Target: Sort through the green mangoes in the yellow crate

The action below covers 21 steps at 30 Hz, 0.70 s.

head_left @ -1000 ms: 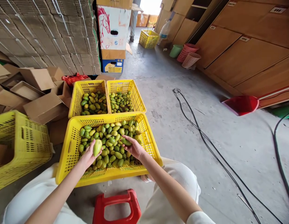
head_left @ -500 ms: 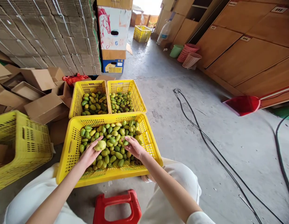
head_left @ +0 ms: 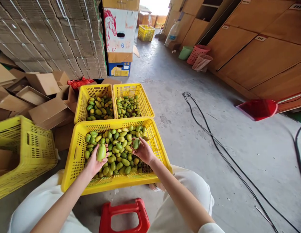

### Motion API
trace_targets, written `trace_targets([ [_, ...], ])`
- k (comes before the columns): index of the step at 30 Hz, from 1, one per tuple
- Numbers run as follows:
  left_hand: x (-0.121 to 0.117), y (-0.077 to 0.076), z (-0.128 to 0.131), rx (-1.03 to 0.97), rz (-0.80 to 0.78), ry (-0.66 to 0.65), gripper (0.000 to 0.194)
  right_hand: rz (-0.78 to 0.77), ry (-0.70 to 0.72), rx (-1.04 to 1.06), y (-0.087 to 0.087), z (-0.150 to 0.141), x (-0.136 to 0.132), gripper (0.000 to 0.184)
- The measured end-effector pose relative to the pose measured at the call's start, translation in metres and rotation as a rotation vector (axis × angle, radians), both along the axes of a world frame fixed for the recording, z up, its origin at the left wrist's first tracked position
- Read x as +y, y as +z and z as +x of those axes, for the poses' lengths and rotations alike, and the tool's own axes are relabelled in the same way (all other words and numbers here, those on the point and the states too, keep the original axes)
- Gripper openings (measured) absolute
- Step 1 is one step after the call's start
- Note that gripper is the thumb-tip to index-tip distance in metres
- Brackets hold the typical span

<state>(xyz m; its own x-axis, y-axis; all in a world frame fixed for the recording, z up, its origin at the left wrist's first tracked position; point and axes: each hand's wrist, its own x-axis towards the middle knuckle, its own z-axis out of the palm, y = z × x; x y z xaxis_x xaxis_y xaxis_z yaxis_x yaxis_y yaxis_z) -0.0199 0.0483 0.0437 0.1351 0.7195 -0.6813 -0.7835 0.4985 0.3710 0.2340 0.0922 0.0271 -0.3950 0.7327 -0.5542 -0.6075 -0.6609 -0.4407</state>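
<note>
My left hand (head_left: 95,164) is closed around a pale green mango (head_left: 101,152), held upright over the left part of a large yellow crate (head_left: 67,168). To the right, my right hand (head_left: 145,152) has a darker green mango (head_left: 136,143) in its fingers, just above the heap. Many small green and yellowish mangoes (head_left: 120,147) fill the bottom of this crate between my knees. Behind it stand two smaller yellow crates, a left one (head_left: 79,105) and a right one (head_left: 146,100), each with more mangoes inside.
A red stool (head_left: 140,213) is below the crate's near edge. Flattened and open cardboard boxes (head_left: 48,110) and another yellow crate (head_left: 38,142) lie to the left. On the right are a black cable (head_left: 211,134) and a red dustpan (head_left: 258,108).
My left hand has turned, so the pale mango now stands upright in it. My right hand has rolled palm-up, showing more of its mango. The view has shifted slightly.
</note>
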Motion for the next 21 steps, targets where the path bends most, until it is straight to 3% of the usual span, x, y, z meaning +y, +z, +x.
trace_targets([
  [7,0.001,0.006,-0.001,0.008,0.011,-0.040,0.022,0.030,0.060,0.029,-0.003,-0.005,-0.003,0.032],
  [14,0.008,0.006,0.003,0.214,-0.140,0.123,0.015,0.078,-0.118,-0.100,-0.005,-0.008,-0.003,0.030],
  [21,0.012,0.007,0.003,0.256,-0.165,0.240,0.015,-0.007,-0.140,-0.117,-0.015,-0.007,-0.001,0.030],
])
